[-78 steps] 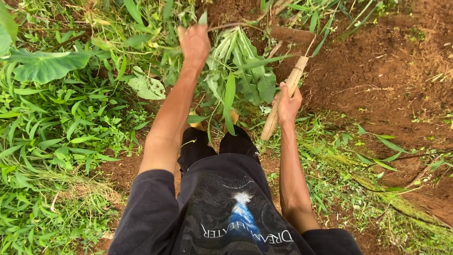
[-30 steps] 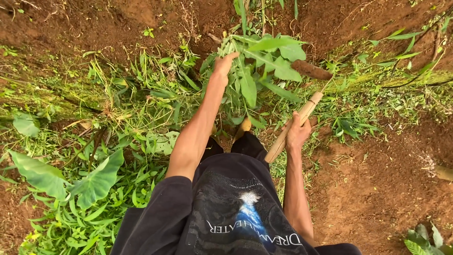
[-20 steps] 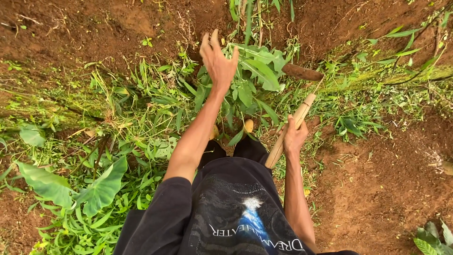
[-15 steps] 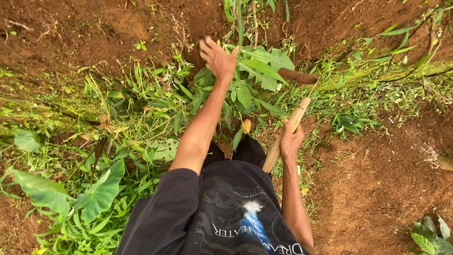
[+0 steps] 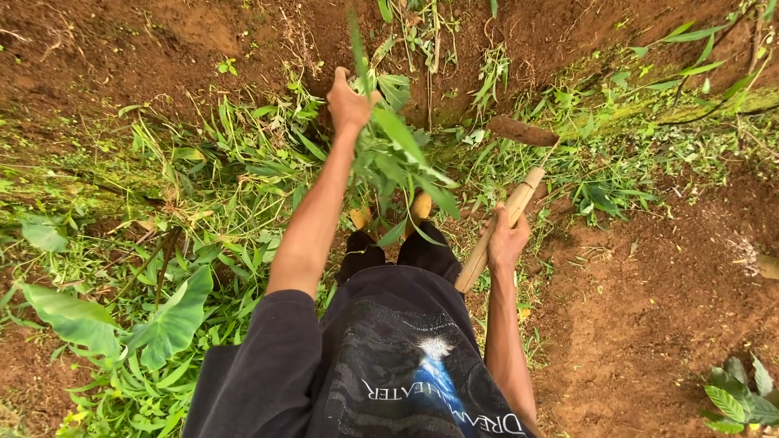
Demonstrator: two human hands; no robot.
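My left hand is stretched forward and closed around the stem of a leafy green plant that hangs down in front of my legs. My right hand grips the pale wooden handle of a tool. The handle points up and away to a rusty brown blade lying on the weeds. Below the plant, my feet show on the ground.
Cut grass and weeds cover the ground to the left, with broad taro-like leaves at lower left. Bare red-brown soil lies to the right and along the top. A small fern-like plant grows at lower right.
The view shifted from weeds toward the soil bank. My left hand opened briefly on the plant's leaves, then closed on its stem and lifted it. My right hand kept holding the tool handle.
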